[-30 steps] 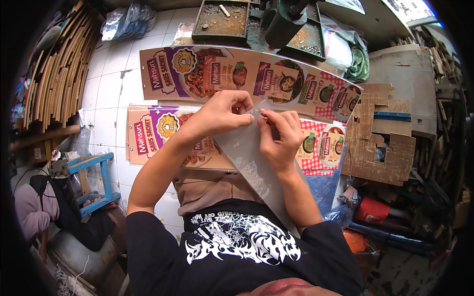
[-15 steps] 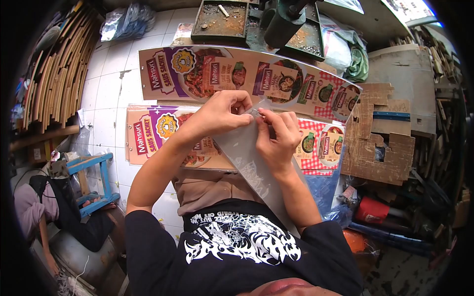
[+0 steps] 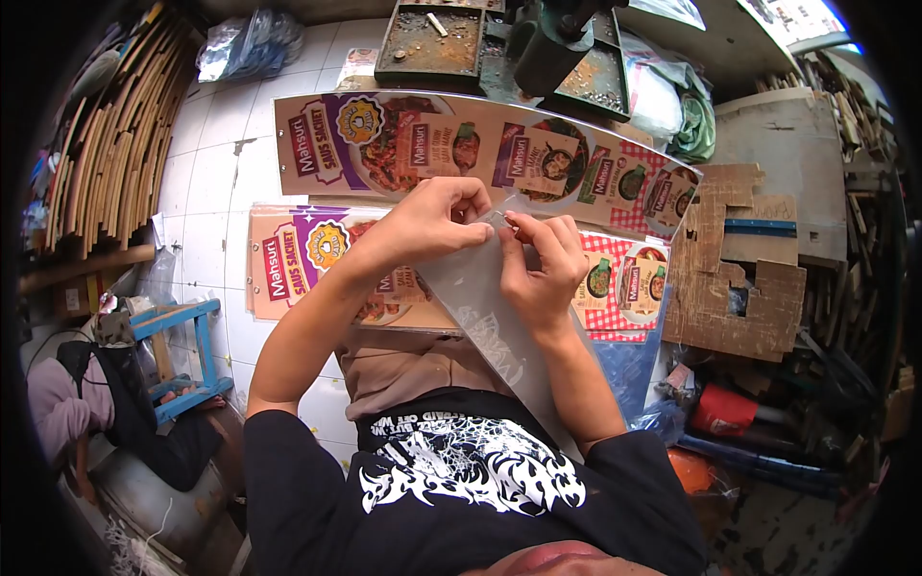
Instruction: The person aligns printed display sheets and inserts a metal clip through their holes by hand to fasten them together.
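A long, greyish clear plastic sleeve (image 3: 475,298) slants from my lap up to both hands. Its top corner is pinched between the thumb and fingers of my left hand (image 3: 444,219). Right beside it, my right hand (image 3: 543,267) is closed in a pinch at the same corner, on a thin shiny bit too small to name. Beneath the hands lies a printed sauce-sachet panel (image 3: 288,264), partly covered by my forearm and the sleeve. A second, similar printed panel (image 3: 317,154) lies just beyond my fingertips.
A drill-press-like machine (image 3: 552,58) with dirty metal trays (image 3: 427,48) stands at the back. Cut cardboard (image 3: 730,259) lies to the right. Wooden strips (image 3: 115,144) are stacked at left, near a blue frame (image 3: 202,350). Another person (image 3: 125,413) sits at lower left.
My hands stay at the sleeve's corner with barely any shift. The other person's arm at lower left has drawn back.
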`<state>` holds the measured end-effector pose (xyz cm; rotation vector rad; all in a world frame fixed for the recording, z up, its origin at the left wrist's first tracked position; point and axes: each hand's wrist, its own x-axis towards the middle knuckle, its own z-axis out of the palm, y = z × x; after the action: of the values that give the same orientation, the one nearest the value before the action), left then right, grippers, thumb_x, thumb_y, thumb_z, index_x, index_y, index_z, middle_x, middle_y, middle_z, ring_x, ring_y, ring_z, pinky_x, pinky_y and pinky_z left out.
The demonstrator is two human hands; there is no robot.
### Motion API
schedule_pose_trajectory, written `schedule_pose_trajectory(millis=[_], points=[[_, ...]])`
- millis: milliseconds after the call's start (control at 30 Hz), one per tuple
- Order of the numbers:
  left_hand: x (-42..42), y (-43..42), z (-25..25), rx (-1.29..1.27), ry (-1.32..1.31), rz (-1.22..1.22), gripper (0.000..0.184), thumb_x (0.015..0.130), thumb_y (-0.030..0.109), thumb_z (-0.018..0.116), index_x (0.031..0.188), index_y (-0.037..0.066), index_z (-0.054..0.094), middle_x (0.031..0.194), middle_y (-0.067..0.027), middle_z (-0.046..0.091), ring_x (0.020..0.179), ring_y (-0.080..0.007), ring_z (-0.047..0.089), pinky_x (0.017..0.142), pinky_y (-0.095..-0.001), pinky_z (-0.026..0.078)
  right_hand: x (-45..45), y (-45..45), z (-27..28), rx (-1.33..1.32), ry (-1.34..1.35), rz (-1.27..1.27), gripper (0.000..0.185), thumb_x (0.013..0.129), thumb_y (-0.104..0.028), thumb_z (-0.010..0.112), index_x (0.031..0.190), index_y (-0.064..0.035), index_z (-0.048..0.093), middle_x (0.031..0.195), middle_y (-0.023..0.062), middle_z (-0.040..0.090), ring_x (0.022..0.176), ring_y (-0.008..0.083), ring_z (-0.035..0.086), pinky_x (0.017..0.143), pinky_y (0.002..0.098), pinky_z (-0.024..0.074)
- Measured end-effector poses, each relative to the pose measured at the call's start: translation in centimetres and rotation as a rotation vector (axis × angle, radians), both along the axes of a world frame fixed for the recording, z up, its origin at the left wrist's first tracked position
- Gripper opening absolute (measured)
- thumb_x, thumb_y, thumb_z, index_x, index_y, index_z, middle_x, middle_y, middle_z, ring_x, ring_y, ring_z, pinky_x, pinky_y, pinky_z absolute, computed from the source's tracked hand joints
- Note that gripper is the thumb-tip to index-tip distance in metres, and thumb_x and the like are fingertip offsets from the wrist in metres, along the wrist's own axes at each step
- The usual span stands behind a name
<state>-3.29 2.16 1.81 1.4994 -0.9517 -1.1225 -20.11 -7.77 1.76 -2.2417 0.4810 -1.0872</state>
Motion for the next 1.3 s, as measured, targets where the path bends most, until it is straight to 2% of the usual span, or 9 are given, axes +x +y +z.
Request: schedule_pose_trajectory(millis=[233, 300, 600, 700, 767, 933, 1000, 1133, 1300], points=[[0.04, -0.01, -0.48, -0.008, 0.008, 0.005, 0.021, 0.082, 0.012, 0.074, 0.092, -0.003, 0.065, 0.072, -0.0011, 0.061, 0.069, -0.0067, 0.054, 0.061, -0.0257, 0.045, -0.13, 0.1, -0.01, -0.025, 0.004, 0.01, 0.022, 0.074, 0.005, 0.076, 0.095, -0.0027, 0.073, 0.075, 0.0079, 0.063, 0.07, 0.026, 0.056, 0.064, 0.0369, 0.0451], [0.17, 0.04, -0.59, 0.019, -0.001, -0.037, 0.017, 0.087, 0.007, 0.076, 0.096, 0.001, 0.062, 0.078, 0.0054, 0.059, 0.072, -0.0015, 0.054, 0.063, -0.0203, 0.042, -0.09, 0.16, -0.07, -0.03, 0.004, 0.005, 0.022, 0.074, 0.005, 0.076, 0.095, -0.0027, 0.073, 0.076, 0.0082, 0.063, 0.07, 0.0262, 0.056, 0.064, 0.037, 0.0452], [0.11, 0.05, -0.06, 0.038, 0.002, -0.045, 0.016, 0.088, 0.006, 0.075, 0.096, 0.001, 0.062, 0.079, 0.0047, 0.059, 0.072, -0.0013, 0.053, 0.062, -0.0202, 0.041, 0.09, 0.25, -0.23, -0.11, -0.005, 0.0, 0.024, 0.075, 0.008, 0.075, 0.096, -0.0027, 0.073, 0.072, 0.0077, 0.058, 0.068, 0.027, 0.054, 0.062, 0.0389, 0.0444], [0.13, 0.04, -0.3, 0.005, -0.003, -0.04, 0.016, 0.088, 0.006, 0.074, 0.096, 0.001, 0.061, 0.077, 0.0052, 0.058, 0.071, -0.0013, 0.052, 0.062, -0.0205, 0.041, 0.08, 0.14, -0.2, -0.103, -0.007, 0.005, 0.025, 0.075, 0.008, 0.076, 0.098, -0.0023, 0.074, 0.073, 0.0078, 0.059, 0.068, 0.0267, 0.054, 0.062, 0.0382, 0.0449], [0.12, 0.03, -0.35, 0.01, 0.003, -0.04, 0.017, 0.088, 0.006, 0.074, 0.097, 0.001, 0.061, 0.077, 0.0053, 0.057, 0.071, -0.0013, 0.052, 0.062, -0.0205, 0.041, 0.16, 0.13, -0.03, -0.071, 0.01, -0.004, 0.028, 0.076, 0.007, 0.079, 0.101, -0.0031, 0.076, 0.074, 0.0072, 0.066, 0.068, 0.0217, 0.059, 0.063, 0.0325, 0.048], [0.04, 0.09, 0.03, 0.03, -0.029, -0.039, 0.018, 0.088, 0.006, 0.074, 0.098, 0.0, 0.061, 0.076, 0.0054, 0.056, 0.071, -0.0015, 0.052, 0.061, -0.0208, 0.041, 0.06, 0.21, 0.01, 0.005, -0.003, -0.003, 0.026, 0.075, 0.006, 0.078, 0.1, -0.0018, 0.075, 0.078, 0.008, 0.067, 0.071, 0.0243, 0.059, 0.064, 0.0352, 0.0468], [-0.12, 0.05, -0.18, 0.006, -0.071, 0.021, 0.023, 0.084, 0.015, 0.075, 0.094, -0.004, 0.066, 0.071, -0.0038, 0.063, 0.068, -0.0078, 0.057, 0.06, -0.0268, 0.047, -0.02, 0.09, 0.0, 0.025, -0.004, -0.011, 0.026, 0.075, 0.005, 0.079, 0.1, -0.0019, 0.075, 0.078, 0.0076, 0.067, 0.071, 0.0238, 0.06, 0.064, 0.0347, 0.0469], [-0.52, -0.05, -0.05, 0.015, -0.067, 0.071, 0.021, 0.087, 0.015, 0.074, 0.092, -0.004, 0.068, 0.07, -0.0046, 0.065, 0.066, -0.008, 0.057, 0.059, -0.027, 0.046, -0.09, 0.01, 0.11, 0.045, -0.02, -0.03, 0.026, 0.075, 0.004, 0.08, 0.1, -0.0024, 0.075, 0.077, 0.0066, 0.067, 0.07, 0.0223, 0.06, 0.065, 0.0334, 0.0469], [-0.36, 0.06, -0.23, -0.003, -0.074, 0.075, 0.025, 0.097, 0.021, 0.065, 0.094, -0.004, 0.069, 0.069, -0.0036, 0.064, 0.062, -0.0072, 0.053, 0.056, -0.0283, 0.044, -0.24, 0.05, 0.16, 0.076, -0.031, -0.042, 0.026, 0.075, 0.004, 0.08, 0.1, -0.0025, 0.075, 0.076, 0.0062, 0.067, 0.07, 0.0211, 0.06, 0.066, 0.0331, 0.0472]])
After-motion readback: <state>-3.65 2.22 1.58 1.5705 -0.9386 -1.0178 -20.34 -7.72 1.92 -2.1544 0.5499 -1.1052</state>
